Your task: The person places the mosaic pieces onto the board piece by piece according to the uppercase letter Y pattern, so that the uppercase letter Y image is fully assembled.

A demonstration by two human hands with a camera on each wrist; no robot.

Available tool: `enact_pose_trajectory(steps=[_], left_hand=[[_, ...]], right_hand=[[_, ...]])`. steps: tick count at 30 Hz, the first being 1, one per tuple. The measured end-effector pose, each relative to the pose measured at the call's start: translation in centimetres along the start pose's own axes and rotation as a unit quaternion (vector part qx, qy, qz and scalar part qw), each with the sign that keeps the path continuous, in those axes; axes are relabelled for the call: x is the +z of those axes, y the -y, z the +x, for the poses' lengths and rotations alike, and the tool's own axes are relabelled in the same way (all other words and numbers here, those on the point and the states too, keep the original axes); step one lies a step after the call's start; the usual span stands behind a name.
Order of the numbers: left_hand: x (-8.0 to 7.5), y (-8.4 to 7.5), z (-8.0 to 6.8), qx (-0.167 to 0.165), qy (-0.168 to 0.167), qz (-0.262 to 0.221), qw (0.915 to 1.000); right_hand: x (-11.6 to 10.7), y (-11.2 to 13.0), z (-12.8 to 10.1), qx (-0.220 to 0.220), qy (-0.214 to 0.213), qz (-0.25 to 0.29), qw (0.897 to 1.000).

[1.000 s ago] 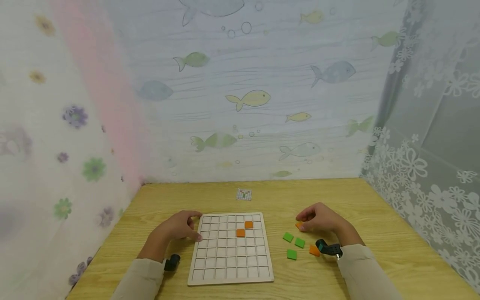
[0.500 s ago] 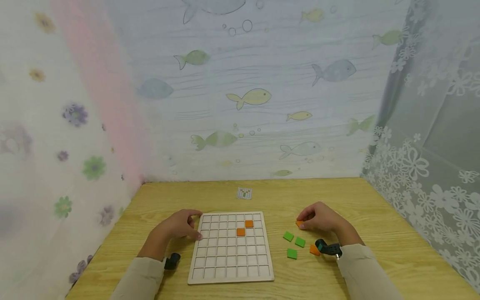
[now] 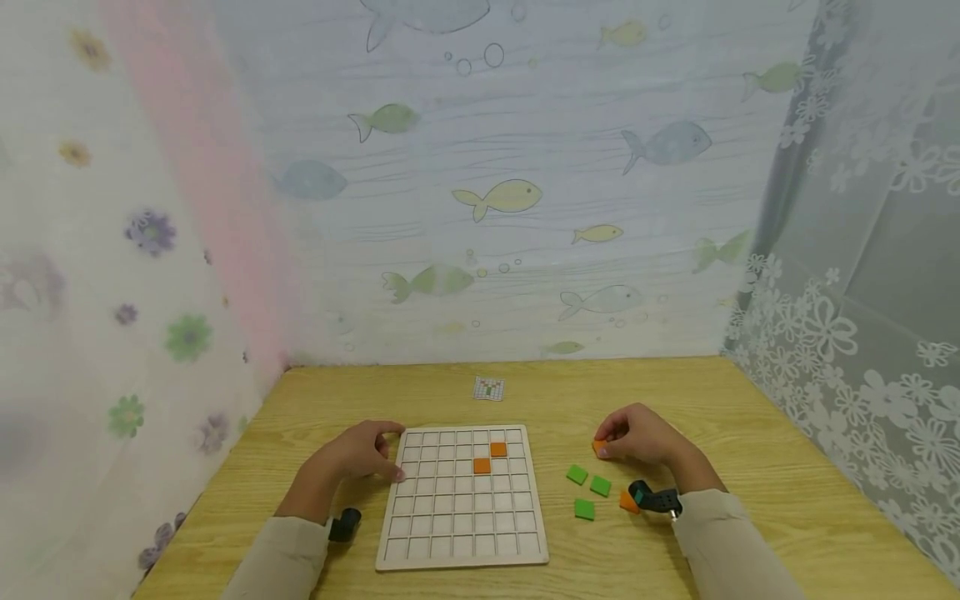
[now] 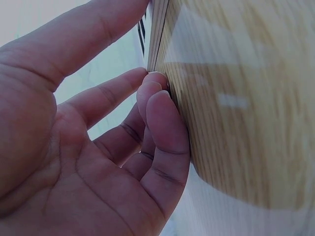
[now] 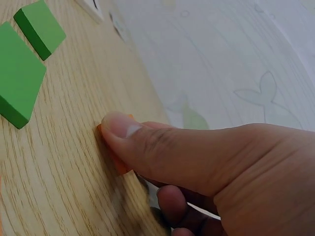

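Right hand pinched an orange tile on the table; left hand steadied the board.

Nearest lay three green tiles (image 3: 589, 489) and a loose orange tile (image 3: 627, 501) by the right wrist. The wooden grid board (image 3: 461, 500) held two orange tiles (image 3: 489, 457). The left hand (image 3: 358, 454) rested, fingers loosely curled, against the board's left edge. The right hand (image 3: 641, 437) gripped an orange tile (image 3: 597, 447) between thumb and fingers, still low on the table (image 3: 757, 492). Farther back lay a small pattern card (image 3: 488, 388).
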State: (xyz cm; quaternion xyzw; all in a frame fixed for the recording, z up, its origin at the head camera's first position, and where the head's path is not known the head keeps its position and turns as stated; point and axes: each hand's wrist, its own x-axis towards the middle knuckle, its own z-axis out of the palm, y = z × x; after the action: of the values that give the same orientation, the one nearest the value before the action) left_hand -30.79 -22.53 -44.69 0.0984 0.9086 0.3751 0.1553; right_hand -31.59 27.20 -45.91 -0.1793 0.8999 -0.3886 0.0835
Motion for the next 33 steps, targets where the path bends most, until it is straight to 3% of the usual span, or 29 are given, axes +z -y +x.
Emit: enact_pose_trajectory(steps=[21, 33], left_hand=[[0.0, 0.1, 0.2, 0.010, 0.002, 0.007, 0.9999], [0.0, 0.0, 0.1, 0.005, 0.001, 0.004, 1.0000]], right_hand=[[0.3, 0.6, 0.5, 0.024, -0.039, -0.034, 0.998], [0.6, 1.7, 1.3, 0.008, -0.047, -0.046, 0.998]])
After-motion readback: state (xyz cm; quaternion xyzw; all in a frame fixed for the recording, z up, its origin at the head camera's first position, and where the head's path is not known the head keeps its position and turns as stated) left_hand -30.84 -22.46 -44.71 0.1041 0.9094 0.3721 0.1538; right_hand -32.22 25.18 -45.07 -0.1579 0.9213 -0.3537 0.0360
